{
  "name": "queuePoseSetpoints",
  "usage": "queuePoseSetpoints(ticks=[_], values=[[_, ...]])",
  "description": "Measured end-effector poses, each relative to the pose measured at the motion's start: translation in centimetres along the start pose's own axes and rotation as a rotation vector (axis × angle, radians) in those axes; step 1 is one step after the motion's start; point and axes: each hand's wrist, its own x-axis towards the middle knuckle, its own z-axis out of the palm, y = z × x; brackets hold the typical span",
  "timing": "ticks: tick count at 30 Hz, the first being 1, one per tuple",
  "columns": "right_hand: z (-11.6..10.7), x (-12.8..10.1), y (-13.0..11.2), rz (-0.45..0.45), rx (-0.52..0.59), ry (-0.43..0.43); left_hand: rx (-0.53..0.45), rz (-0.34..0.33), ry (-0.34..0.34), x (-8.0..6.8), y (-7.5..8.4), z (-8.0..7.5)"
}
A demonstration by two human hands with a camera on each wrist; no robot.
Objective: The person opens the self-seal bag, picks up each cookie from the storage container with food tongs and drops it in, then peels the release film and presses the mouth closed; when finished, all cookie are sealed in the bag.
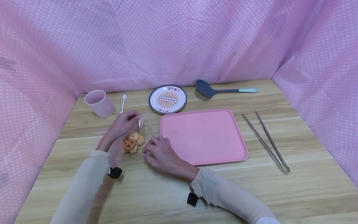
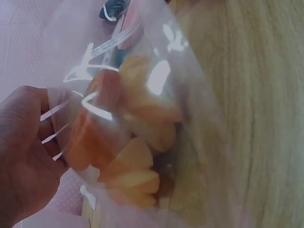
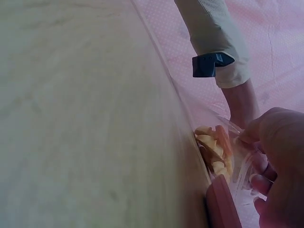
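Observation:
A clear plastic bag (image 2: 194, 137) with several cookies (image 1: 133, 143) inside lies left of the pink tray. The cookies differ in shape, one browner and pretzel-like, the others pale and scalloped. My left hand (image 1: 124, 123) pinches the upper part of the bag, where the film glints. From the other side, my right hand (image 1: 163, 155) pinches the bag's edge near the tray's left side. In the right wrist view, the film stretches close by the right fingers (image 3: 259, 130), with the cookies low beside the tray's rim.
The pink tray (image 1: 204, 137) lies right of the hands. Behind are a pink cup (image 1: 99, 104), a white spoon (image 1: 123, 102), a patterned plate (image 1: 167, 99) and a slotted ladle (image 1: 205, 88). Metal tongs (image 1: 268, 143) lie at right. Pink dotted cloth (image 1: 179, 40) walls the table.

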Motion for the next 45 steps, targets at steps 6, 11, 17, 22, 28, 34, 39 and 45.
queuePoseSetpoints(ticks=[6,11,17,22,28,34,39,45], values=[[-1.0,-0.1,0.5,-0.061,-0.046,0.042,-0.108,0.013,0.098,-1.0,0.6,-0.5],[-2.1,-0.3,1.0,-0.152,-0.089,0.106,-0.202,-0.007,0.222,-1.9,1.2,-1.0],[-3.5,-0.4,2.1,-0.295,-0.126,0.197,-0.295,0.010,0.347,-3.3,2.9,-1.8],[-4.7,-0.4,3.1,-0.417,-0.108,0.332,-0.332,0.047,0.437,-4.2,4.3,-2.5],[-6.5,-0.4,3.7,-0.449,-0.046,0.397,-0.394,0.100,0.563,-5.4,6.2,-3.1],[-8.8,-0.6,3.9,-0.447,0.030,0.394,-0.564,0.232,0.629,-5.7,8.5,-3.5],[-10.7,-0.7,4.0,-0.495,0.120,0.412,-0.620,0.365,0.650,-5.4,10.5,-3.6],[-13.0,-1.2,4.1,-0.509,0.203,0.480,-0.623,0.476,0.684,-5.0,13.4,-3.0]])
